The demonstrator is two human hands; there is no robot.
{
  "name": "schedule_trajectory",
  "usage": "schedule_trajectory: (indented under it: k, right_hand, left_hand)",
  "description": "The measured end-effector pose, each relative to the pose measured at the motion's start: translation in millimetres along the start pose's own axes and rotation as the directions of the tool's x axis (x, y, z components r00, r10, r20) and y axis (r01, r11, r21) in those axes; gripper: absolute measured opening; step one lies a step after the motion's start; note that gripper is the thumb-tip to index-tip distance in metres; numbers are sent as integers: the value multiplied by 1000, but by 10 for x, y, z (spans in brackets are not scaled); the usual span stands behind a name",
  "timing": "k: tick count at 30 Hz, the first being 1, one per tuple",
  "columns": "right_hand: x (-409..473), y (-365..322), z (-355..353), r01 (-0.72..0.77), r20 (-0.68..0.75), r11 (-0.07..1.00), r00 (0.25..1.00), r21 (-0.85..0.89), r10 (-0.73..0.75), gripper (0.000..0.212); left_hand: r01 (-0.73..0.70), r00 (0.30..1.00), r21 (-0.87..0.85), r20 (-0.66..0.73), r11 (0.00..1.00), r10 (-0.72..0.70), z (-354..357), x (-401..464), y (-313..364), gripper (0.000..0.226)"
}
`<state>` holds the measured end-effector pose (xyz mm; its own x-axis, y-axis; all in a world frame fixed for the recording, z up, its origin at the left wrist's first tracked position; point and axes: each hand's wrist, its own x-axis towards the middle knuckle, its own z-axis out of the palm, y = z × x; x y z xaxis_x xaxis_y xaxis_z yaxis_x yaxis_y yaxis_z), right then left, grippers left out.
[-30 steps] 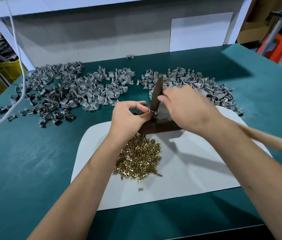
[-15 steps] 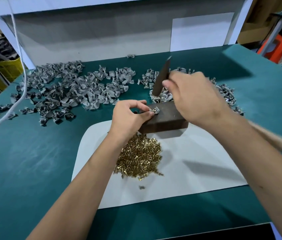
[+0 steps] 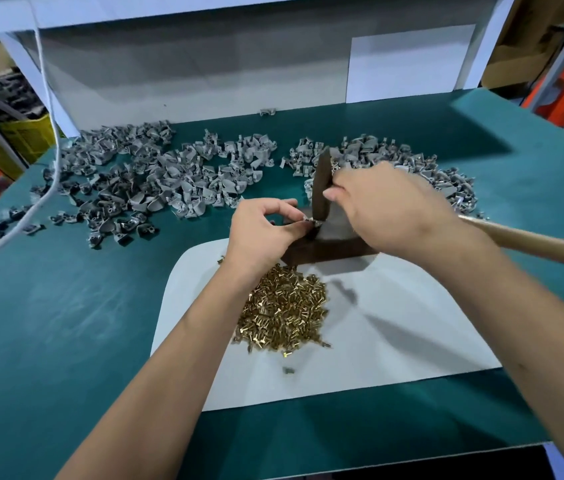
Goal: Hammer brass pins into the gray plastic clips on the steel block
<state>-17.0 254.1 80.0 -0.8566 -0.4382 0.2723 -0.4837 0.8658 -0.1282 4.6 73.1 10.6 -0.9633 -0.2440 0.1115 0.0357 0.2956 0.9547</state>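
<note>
Green table [image 3: 66, 341] with a white mat [image 3: 395, 341] at centre. Steel block [image 3: 322, 252] on the mat's upper edge; left hand [image 3: 260, 233] pinches a clip [image 3: 310, 221] on it. Right hand [image 3: 388, 209] grips the hammer [image 3: 322, 188], head touching the clip. Pins [image 3: 284, 313] heaped below; gray clips [image 3: 156, 181] piled across upper left; white cable [image 3: 48, 140] at left edge.

Both bare forearms reach up from the lower frame toward the centre. The left hand [image 3: 262, 230] has thumb and forefinger pinched together at its right edge; the right hand [image 3: 386, 206] is curled in a closed grip, knuckles upward.
</note>
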Motion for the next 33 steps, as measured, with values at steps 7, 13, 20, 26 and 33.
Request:
schedule_trajectory:
  k: [7,13,20,26,33]
  right_hand:
    - [-25,-45,58,-21,14,999,1000,29,21,29]
    - [-16,-23,27,7,-207,996,978,92,12,29]
    - [16,110,-77,87,37,996,995,26,-88,29]
    - [-102,369,-289,136,345,914,897,382,-278,13]
    - [-282,329,-76,135,557,957,789,257,-260,14]
  left_hand:
    - [-1,1000,-13,0,1000,1,4,6,-3,10]
    - [-23,1000,4,5,1000,23,-10,21,-26,10]
    - [-24,1000,10,10,1000,24,-3,12,-21,11]
    - [19,1000,-35,-11,999,-19,-2,26,-34,12]
    - [17,1000,-53,6,998,-16,-6,14,-15,13]
